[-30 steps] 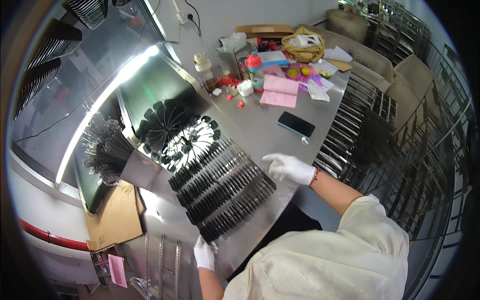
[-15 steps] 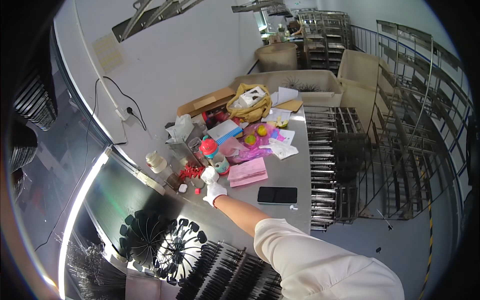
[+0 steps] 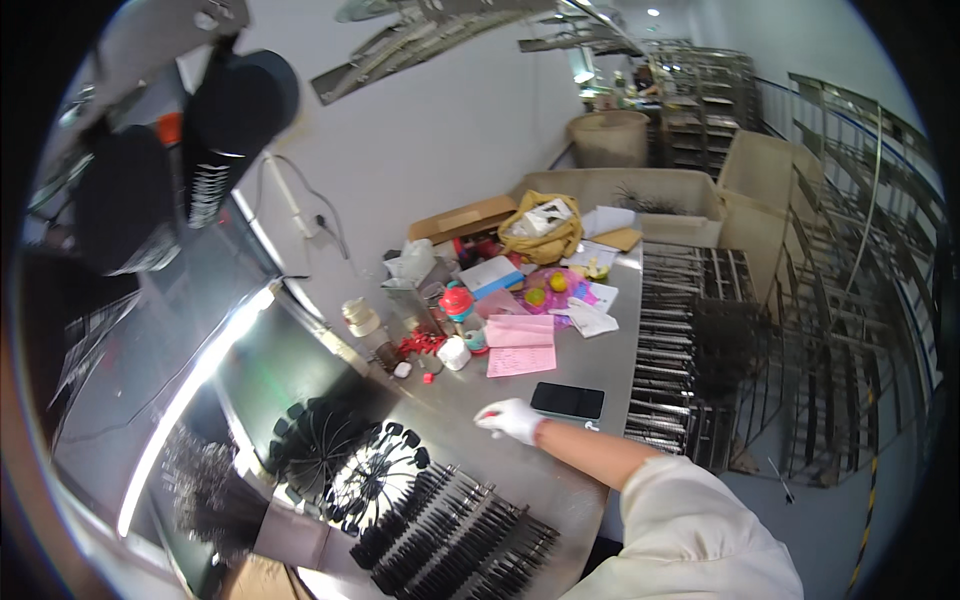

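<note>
My right hand (image 3: pixel 512 419), in a white glove, hovers over the metal table between the phone and the rows of black parts. Its fingers are drawn together; a small reddish spot shows at the tips, too small to name. Just right of it lies a black-screened phone (image 3: pixel 567 400). Farther off are a white-topped jar (image 3: pixel 454 353), a small red piece (image 3: pixel 428 378), a white earphone case (image 3: pixel 403 370) and a heap of red pieces (image 3: pixel 422 343). Rows of black slender parts (image 3: pixel 455 540) lie nearer to me. My left hand is out of the picture.
Pink paper slips (image 3: pixel 522 358), a red-lidded bottle (image 3: pixel 457 302), a clear bottle (image 3: pixel 368 330) and a yellow bag (image 3: pixel 541 230) crowd the far table. Fans of black parts (image 3: pixel 375 480) sit under a lamp (image 3: pixel 200 400) at left. Metal racks (image 3: pixel 850 300) stand right.
My right hand has left the white-topped jar and come nearer and to the right, beside the phone. The pink paper now shows unfolded. The view has shifted, bringing hanging dark parts in at upper left.
</note>
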### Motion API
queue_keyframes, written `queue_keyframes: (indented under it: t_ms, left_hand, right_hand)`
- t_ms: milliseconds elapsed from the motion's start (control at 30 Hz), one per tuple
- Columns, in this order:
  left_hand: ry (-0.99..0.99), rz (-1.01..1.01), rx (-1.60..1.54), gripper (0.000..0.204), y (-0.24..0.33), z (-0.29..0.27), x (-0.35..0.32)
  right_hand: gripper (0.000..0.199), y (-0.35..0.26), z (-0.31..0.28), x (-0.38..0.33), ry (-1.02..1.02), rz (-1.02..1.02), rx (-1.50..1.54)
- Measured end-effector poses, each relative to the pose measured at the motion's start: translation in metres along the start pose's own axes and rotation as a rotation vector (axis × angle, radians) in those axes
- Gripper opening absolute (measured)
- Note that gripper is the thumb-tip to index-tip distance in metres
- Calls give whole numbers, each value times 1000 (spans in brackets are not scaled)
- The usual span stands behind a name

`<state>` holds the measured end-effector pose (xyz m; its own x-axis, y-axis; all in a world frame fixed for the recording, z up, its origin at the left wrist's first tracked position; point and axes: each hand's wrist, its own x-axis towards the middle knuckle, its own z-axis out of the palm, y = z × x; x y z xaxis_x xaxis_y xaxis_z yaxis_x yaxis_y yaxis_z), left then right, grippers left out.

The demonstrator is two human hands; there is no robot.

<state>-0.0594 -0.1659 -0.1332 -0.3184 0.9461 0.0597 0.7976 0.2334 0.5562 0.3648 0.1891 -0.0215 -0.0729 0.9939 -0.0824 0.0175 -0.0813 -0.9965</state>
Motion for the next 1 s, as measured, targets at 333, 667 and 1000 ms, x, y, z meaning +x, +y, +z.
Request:
queue_keyframes:
  t_ms: [333, 667, 1000]
  left_hand:
    - [-560, -387, -552, 12, 213, -156, 40]
    - [-651, -490, -710, 17, 257, -153, 15]
    - [-608, -523, -732, 19, 210, -166, 20]
  right_hand:
    - [25, -47, 47, -275, 331, -574, -109]
    - [27, 7, 164, -193, 486, -761, -295]
    - [28, -21, 164, -215, 187, -602, 78]
